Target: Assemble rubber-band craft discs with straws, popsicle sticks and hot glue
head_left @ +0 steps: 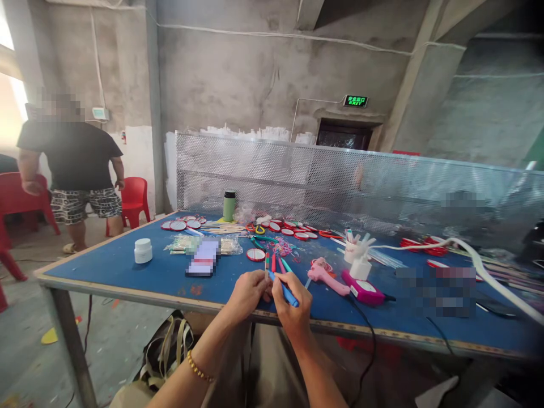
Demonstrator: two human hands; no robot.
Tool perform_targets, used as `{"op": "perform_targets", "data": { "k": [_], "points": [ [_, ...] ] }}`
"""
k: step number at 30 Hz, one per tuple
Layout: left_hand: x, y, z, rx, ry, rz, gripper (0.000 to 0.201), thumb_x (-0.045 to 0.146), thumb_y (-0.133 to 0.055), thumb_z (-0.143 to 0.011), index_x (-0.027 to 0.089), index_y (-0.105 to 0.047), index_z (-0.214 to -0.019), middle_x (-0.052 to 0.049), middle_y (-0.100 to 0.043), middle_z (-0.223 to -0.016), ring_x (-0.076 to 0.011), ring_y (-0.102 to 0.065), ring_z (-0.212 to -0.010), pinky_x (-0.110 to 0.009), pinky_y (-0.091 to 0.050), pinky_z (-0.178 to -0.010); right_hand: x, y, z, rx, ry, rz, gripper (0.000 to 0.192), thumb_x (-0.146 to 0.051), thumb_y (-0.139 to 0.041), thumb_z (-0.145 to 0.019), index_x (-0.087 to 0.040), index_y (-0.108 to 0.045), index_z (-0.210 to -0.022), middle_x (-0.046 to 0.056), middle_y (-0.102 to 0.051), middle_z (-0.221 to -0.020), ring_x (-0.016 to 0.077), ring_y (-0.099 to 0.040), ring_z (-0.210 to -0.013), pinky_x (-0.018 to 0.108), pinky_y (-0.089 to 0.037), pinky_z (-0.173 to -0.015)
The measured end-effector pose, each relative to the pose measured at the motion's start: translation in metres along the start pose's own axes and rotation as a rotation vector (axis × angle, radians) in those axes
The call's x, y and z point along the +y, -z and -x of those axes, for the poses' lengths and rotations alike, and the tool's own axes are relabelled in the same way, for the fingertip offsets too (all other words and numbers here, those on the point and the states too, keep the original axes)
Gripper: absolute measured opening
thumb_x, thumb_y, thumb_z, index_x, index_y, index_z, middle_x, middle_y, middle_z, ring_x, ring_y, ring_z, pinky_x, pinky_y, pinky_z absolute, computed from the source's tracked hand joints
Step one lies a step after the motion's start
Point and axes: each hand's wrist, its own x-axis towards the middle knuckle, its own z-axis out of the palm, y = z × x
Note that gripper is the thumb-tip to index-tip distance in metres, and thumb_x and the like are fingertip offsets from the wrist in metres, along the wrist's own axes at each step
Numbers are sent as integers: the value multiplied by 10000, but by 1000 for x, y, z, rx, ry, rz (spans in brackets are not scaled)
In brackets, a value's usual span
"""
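A blue felt-covered tabletop [127,266] stands in a bare concrete room. At its near edge, the right hand [293,303] pinches a slim blue plastic stick [284,288]; the left hand [247,293] closes on its upper tip, fingers hiding that end

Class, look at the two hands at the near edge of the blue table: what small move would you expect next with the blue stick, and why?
Probably a small pull or twist of the blue stick. The right hand grips its lower part, and the left hand pinches its upper end, above the blue table edge. With both hands closed on one thin piece, a fine adjustment seems likelier than a reach elsewhere.
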Motion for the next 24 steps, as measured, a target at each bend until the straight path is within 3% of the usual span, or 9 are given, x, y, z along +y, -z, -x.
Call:
{"op": "perform_targets", "data": {
  "k": [24],
  "points": [
    [0, 0, 0, 3, 2, 0, 308, 343, -427, -875, 178, -515, -631, 22, -597, -584, -125, -578, -570, -210, -375, -572, 1, 0, 2, -12, 3, -31, 89, -154, -539, -889, -185, -617, -860, 15, -613, -738, 141, -588, -678, 262, -469, -666]
  ]
}}
